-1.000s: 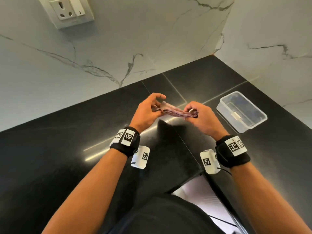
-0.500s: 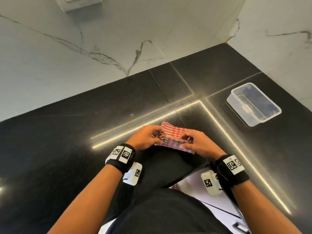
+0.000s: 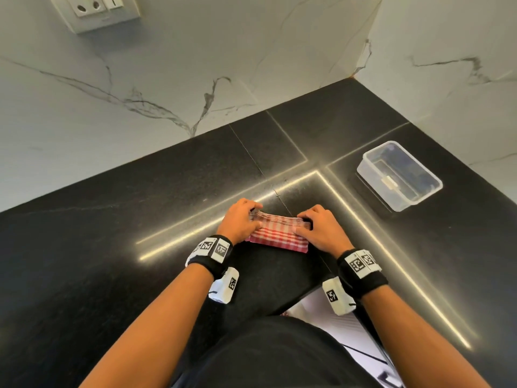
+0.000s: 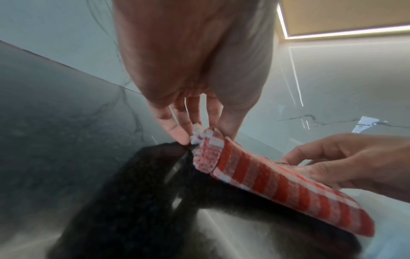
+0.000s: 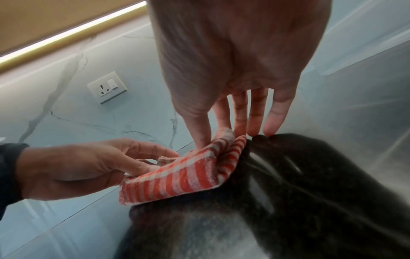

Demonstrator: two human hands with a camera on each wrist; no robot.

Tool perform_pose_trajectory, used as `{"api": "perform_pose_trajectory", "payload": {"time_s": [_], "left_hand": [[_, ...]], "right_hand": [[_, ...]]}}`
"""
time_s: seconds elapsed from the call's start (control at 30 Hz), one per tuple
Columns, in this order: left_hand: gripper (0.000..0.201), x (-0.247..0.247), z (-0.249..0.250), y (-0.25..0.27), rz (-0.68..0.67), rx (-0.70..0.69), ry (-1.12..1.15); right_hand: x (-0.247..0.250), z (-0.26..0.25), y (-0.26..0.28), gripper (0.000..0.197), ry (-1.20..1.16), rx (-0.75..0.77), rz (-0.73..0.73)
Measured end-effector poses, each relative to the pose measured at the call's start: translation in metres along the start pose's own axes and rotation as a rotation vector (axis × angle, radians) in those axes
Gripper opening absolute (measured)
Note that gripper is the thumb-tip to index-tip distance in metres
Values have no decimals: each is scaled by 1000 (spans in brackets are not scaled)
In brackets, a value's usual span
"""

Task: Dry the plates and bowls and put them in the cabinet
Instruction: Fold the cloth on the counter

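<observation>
A folded red-and-white checked cloth (image 3: 275, 233) lies on the black stone desk (image 3: 112, 247), close to its near edge and right in front of the person. The left hand (image 3: 240, 219) is at the cloth's left end. In the left wrist view its thumb and fingertips (image 4: 177, 131) pinch the stacked, folded layers at that corner, so this grip is pressed together on the cloth. The right hand (image 3: 319, 229) is at the opposite end. In the right wrist view its thumb and index finger pinch the upturned fold of the cloth, while the other fingertips (image 5: 271, 128) reach down to the desk just beside it. Both hands thus hold the cloth by its two ends, with the middle of the cloth flat on the desk between them.

A clear plastic container (image 3: 400, 175) with a small pale piece inside stands on the desk to the right, well apart from the hands and near the marbled wall (image 3: 195, 79). A white socket and switch plate (image 3: 98, 11) is mounted on that wall, up and to the left. Bright strips of light are reflected in the polished desk around the cloth. Both wrists carry black bands with printed square markers.
</observation>
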State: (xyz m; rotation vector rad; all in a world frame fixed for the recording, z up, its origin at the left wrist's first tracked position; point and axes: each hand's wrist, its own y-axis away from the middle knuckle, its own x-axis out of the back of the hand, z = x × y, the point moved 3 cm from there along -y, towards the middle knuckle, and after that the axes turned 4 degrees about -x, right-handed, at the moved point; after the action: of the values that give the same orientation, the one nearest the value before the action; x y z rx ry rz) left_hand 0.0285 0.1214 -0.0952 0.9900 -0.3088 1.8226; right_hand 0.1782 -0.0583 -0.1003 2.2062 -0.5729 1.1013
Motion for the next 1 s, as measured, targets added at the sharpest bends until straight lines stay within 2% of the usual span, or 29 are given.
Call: {"api": "perform_pose_trajectory", "payload": {"time_s": [0.1, 0.2, 0.33, 0.43, 0.57, 0.63, 0.8, 0.9, 1.0], "left_hand": [[50, 1, 0, -3, -33, 13, -58], [33, 2, 8, -8, -84, 12, -121], [19, 10, 25, -18, -113, 36, -50], [21, 19, 46, -33, -108, -9, 18], [29, 24, 99, -67, -87, -150, 158], [31, 22, 135, -89, -72, -221, 227], [37, 4, 229, -145, -71, -338, 270], [35, -13, 275, -175, -90, -353, 281], [27, -32, 305, -201, -118, -358, 176]], "right_hand": [[-3, -3, 5, 47, 17, 9, -9], [-3, -7, 5, 35, -44, -25, -34], [8, -3, 4, 22, -233, -57, -109], [30, 16, 6, 16, -443, -72, -91], [81, 47, 11, 18, -769, -80, 5], [113, 63, 17, 18, -848, -95, 62], [176, 121, 25, 16, -902, -167, 290], [196, 156, 24, 14, -906, -232, 400], [205, 182, 18, 16, -824, -301, 495]]}}
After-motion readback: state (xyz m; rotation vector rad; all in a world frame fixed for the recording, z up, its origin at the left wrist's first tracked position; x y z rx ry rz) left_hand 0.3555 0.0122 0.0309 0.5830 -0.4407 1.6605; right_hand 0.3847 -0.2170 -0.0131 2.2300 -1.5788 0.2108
